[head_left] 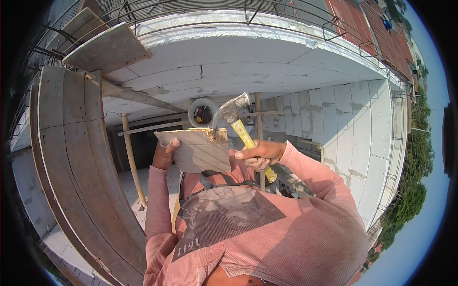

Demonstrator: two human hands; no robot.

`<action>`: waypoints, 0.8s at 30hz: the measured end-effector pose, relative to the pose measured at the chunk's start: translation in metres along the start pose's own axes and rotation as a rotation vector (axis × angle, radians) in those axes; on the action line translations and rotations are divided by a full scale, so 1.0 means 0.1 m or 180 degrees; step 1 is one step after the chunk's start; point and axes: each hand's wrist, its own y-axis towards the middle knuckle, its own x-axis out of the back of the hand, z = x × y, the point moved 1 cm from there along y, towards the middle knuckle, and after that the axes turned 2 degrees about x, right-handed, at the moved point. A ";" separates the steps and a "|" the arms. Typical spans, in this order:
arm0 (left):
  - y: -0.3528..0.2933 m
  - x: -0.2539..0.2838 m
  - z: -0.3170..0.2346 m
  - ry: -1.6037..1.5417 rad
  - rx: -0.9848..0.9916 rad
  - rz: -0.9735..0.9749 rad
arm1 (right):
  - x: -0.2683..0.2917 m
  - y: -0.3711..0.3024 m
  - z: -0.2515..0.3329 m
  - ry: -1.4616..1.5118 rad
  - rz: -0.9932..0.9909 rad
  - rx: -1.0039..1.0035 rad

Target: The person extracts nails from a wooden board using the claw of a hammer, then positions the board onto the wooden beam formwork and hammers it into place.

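Note:
My right hand (261,155) is wrapped round the yellow handle of a claw hammer (244,136). The hammer's worn metal head is up, and its claw reaches down to the splintered top edge of a plywood board (200,155). Whether the claw bites into the wood I cannot tell. My left hand (165,151) grips the board at its left edge, thumb on the face toward me and the other fingers mostly hidden. Broken, pale wood shows along the board's top edge, most of all beside the claw.
Beyond the board hangs or stands a white bucket (202,112) with small items inside. Long wooden planks (76,157) rise at my left, with a plywood sheet (109,47) above. A wooden pole (133,162) stands nearby. Block walls (229,57) with rebar on top surround me.

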 end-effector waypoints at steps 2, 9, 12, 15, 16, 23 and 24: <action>0.00 -0.02 0.01 0.0017 -0.0085 -0.0036 | 0.12 0.12 -0.06 -0.0098 0.0052 -0.0090; 0.03 -0.22 -0.14 -0.0130 0.0172 -0.0222 | 0.38 0.41 -0.14 -0.3009 -0.2362 0.1389; 0.08 -0.31 -0.15 -0.0077 0.0084 -0.0287 | 0.44 0.52 -0.13 -0.3499 -0.2803 0.2121; 0.11 -0.37 -0.18 -0.0086 0.0223 -0.0394 | 0.81 0.75 -0.17 -0.4254 -0.3015 0.2466; 0.12 -0.41 -0.22 -0.0066 0.0360 -0.0554 | 0.92 0.83 -0.16 -0.4337 -0.3090 0.2407; 0.27 -0.52 -0.11 -0.0055 0.1034 -0.1429 | 1.26 1.34 -0.36 -0.5685 -0.3361 0.2106; 0.28 -0.45 -0.07 -0.0052 0.1018 -0.1448 | 1.24 1.35 -0.34 -0.5689 -0.3347 0.2134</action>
